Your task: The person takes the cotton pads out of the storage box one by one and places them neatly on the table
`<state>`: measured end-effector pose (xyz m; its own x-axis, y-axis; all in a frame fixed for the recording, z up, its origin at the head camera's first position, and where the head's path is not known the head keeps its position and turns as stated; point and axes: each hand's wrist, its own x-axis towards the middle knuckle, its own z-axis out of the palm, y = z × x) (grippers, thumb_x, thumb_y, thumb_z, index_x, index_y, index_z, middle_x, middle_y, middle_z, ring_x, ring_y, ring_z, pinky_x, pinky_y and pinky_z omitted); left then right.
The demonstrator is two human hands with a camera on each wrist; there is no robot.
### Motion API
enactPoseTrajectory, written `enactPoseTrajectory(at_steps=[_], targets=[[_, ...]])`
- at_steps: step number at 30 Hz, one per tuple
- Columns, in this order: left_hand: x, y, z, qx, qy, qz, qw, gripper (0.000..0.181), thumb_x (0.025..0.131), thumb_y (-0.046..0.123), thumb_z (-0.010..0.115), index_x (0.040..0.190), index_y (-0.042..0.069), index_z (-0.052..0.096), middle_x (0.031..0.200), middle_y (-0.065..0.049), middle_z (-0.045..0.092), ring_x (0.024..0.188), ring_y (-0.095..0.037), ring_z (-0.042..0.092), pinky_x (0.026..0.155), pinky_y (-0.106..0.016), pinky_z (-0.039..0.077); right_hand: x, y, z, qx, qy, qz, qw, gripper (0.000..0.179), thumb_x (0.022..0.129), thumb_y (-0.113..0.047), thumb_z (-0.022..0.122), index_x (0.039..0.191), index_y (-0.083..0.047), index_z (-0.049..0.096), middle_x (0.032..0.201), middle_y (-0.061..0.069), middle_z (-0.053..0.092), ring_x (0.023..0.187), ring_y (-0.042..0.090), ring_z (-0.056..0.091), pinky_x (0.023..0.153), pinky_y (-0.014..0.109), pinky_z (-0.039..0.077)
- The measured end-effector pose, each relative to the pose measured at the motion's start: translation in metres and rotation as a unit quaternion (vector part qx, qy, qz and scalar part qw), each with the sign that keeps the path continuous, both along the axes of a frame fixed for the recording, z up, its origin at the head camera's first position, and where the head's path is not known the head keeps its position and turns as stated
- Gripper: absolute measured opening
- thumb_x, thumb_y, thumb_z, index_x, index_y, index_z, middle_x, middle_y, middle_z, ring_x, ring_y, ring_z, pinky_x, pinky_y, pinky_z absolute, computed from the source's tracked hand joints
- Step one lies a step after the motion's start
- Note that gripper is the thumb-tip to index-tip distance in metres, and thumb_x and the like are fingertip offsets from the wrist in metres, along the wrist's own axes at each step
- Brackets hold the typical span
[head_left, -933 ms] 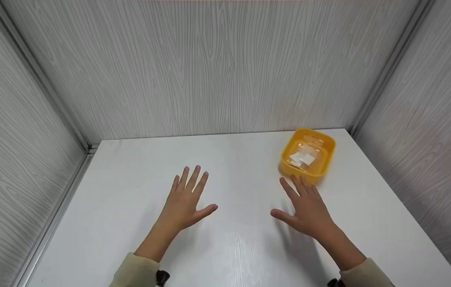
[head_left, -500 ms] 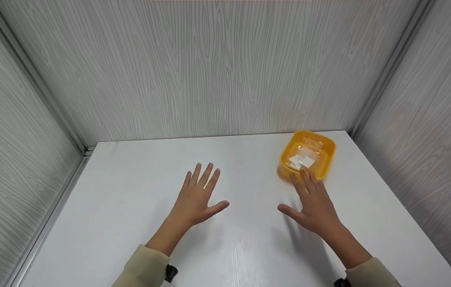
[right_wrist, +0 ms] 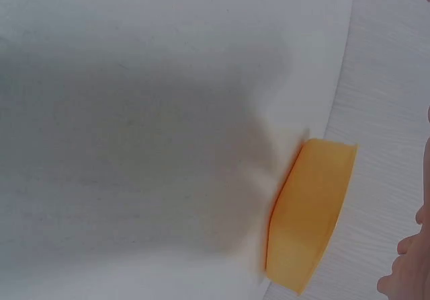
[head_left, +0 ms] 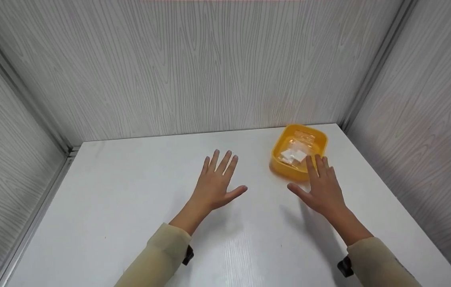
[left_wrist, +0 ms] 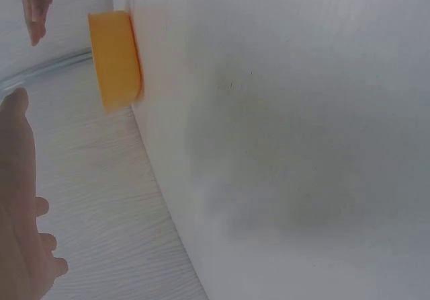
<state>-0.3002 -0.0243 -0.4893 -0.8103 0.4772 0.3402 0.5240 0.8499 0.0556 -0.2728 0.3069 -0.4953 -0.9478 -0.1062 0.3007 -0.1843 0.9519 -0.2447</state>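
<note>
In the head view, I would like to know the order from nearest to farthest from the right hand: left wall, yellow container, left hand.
1. Yellow container: ahead, partly hidden behind the right hand.
2. Left hand: to the left, across a gap.
3. Left wall: at the far left of the view.

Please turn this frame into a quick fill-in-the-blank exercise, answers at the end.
1. The hand nearer the yellow container is the person's ____ hand.
2. White pieces lie ____ the container.
3. The left hand holds ____.
4. The tabletop is coloured ____.

Missing words: right; inside; nothing; white.
</note>
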Motion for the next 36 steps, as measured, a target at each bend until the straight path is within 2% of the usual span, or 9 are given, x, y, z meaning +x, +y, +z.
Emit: enactPoseTrajectory(at_steps=[5, 12, 17, 23, 26, 31, 36], targets=[[-0.01, 0.014, 0.007, -0.016, 0.0, -0.003, 0.9999, 0.092, 0.094, 0.077, 0.029, 0.161, 0.016, 0.018, 0.167, -0.008, 0.016, 0.153, -0.038, 0.01, 0.122, -0.057, 0.011, -0.007, 0.011, 0.001, -0.002, -0.028, -0.019, 0.9994, 0.109, 0.087, -0.076, 0.051, 0.16, -0.005, 0.013, 0.165, 0.024, 0.007, 0.152, 0.045, 0.004, 0.12, 0.062, 0.009], [-0.022, 0.039, 0.01, -0.065, -0.008, 0.0, 0.9978, 0.09, 0.094, 0.077, 0.027, 0.162, 0.02, 0.014, 0.168, -0.007, 0.011, 0.154, -0.037, 0.007, 0.123, -0.056, 0.01, -0.012, 0.025, -0.002, 0.009, -0.046, -0.033, 0.9984, 0.106, 0.09, -0.072, 0.051, 0.16, -0.003, 0.013, 0.164, 0.027, 0.007, 0.151, 0.047, 0.003, 0.12, 0.064, 0.008], [-0.028, 0.057, 0.004, -0.103, -0.023, 0.0, 0.9944, 0.091, 0.093, 0.078, 0.026, 0.162, 0.021, 0.01, 0.169, -0.006, 0.008, 0.154, -0.036, 0.005, 0.123, -0.056, 0.008, -0.017, 0.027, -0.006, 0.007, -0.051, -0.035, 0.998, 0.104, 0.091, -0.07, 0.052, 0.159, 0.0, 0.014, 0.163, 0.03, 0.008, 0.15, 0.05, 0.005, 0.119, 0.064, 0.009], [-0.032, 0.068, -0.009, -0.133, -0.031, 0.0, 0.9906, 0.09, 0.093, 0.078, 0.023, 0.162, 0.022, 0.008, 0.169, -0.005, 0.007, 0.154, -0.036, 0.004, 0.123, -0.056, 0.007, -0.021, 0.02, -0.009, -0.002, -0.071, -0.047, 0.9964, 0.106, 0.09, -0.076, 0.044, 0.16, -0.004, 0.01, 0.164, 0.029, 0.002, 0.15, 0.05, 0.003, 0.119, 0.064, 0.01], [-0.036, 0.073, -0.012, -0.143, -0.027, 0.001, 0.9893, 0.09, 0.094, 0.078, 0.022, 0.162, 0.022, 0.008, 0.169, -0.005, 0.008, 0.154, -0.035, 0.006, 0.123, -0.055, 0.009, -0.026, 0.014, -0.009, -0.005, -0.081, -0.052, 0.9953, 0.106, 0.09, -0.078, 0.042, 0.161, -0.006, 0.008, 0.164, 0.028, -0.001, 0.15, 0.05, 0.001, 0.119, 0.064, 0.01], [-0.047, 0.086, -0.008, -0.173, 0.0, 0.006, 0.9849, 0.088, 0.095, 0.077, 0.019, 0.162, 0.022, 0.008, 0.169, -0.005, 0.011, 0.154, -0.034, 0.011, 0.123, -0.054, 0.014, -0.039, 0.008, -0.009, -0.01, -0.057, -0.042, 0.9975, 0.102, 0.092, -0.075, 0.043, 0.16, -0.006, 0.012, 0.164, 0.03, 0.001, 0.15, 0.05, 0.001, 0.12, 0.063, 0.008], [-0.054, 0.098, -0.011, -0.175, -0.015, 0.009, 0.9844, 0.086, 0.097, 0.074, 0.017, 0.162, 0.02, 0.007, 0.168, -0.005, 0.013, 0.154, -0.034, 0.011, 0.123, -0.054, 0.014, -0.045, 0.004, -0.012, -0.019, -0.039, -0.035, 0.9985, 0.099, 0.093, -0.07, 0.046, 0.16, -0.004, 0.015, 0.164, 0.03, 0.004, 0.151, 0.047, -0.001, 0.121, 0.061, 0.006]])
